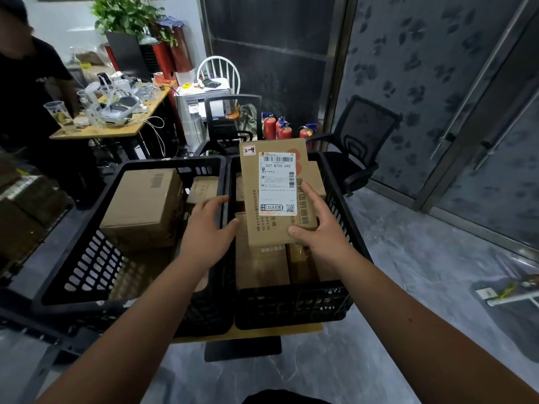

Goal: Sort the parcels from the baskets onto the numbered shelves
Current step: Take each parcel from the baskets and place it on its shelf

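At the far left a person in a black shirt (26, 83) stands by a wooden table (116, 128) strewn with headsets, cables and a plastic cup (59, 115). Nearer, the left black basket (87, 258) holds a large cardboard box (143, 205) and a smaller one behind it. The left hand (210, 228) hovers with fingers relaxed and spread over the rims where the two baskets meet, gripping nothing. The right black basket (291, 304) is packed with cardboard parcels standing on end. Above it the right hand (318, 225) grips a flat cardboard parcel (277, 193) by its lower right corner, thumb on its face; the white shipping label faces the camera, with "2-4" handwritten at the top. Behind stand red fire extinguishers (280, 129) and a black office chair (358, 147). Grey marbled floor runs right to glass doors (481, 126).
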### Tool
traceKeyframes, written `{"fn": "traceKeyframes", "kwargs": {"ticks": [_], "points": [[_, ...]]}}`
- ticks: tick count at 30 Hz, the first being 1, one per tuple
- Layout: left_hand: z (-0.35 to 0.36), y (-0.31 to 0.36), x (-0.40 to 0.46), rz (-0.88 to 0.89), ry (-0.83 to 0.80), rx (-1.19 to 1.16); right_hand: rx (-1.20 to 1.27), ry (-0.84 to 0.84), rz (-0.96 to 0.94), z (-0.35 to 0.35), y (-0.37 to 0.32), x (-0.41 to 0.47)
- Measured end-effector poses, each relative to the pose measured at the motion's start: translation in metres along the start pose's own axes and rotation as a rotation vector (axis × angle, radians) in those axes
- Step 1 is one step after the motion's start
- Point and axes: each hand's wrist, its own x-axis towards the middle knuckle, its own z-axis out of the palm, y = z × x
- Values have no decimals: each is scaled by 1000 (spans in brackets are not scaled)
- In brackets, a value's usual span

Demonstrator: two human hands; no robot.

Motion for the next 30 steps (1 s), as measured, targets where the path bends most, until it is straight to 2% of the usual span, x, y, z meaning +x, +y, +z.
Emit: {"fn": "traceKeyframes", "kwargs": {"ticks": [6, 13, 18, 23, 30], "points": [[-11, -5, -5, 39, 68, 209, 34, -6, 1, 17, -6, -2], [-49, -17, -12, -17, 193, 158, 87, -111, -18, 48, -21, 14], [-74, -18, -21, -50, 308, 239, 100, -273, -87, 68, -35, 34], [-78, -7, -48, -229, 458, 218, 133, -445, -71, 75, -47, 48], [-66, 5, -129, -416, 731, 230, 183, -795, -42, 86, -51, 36]]}}
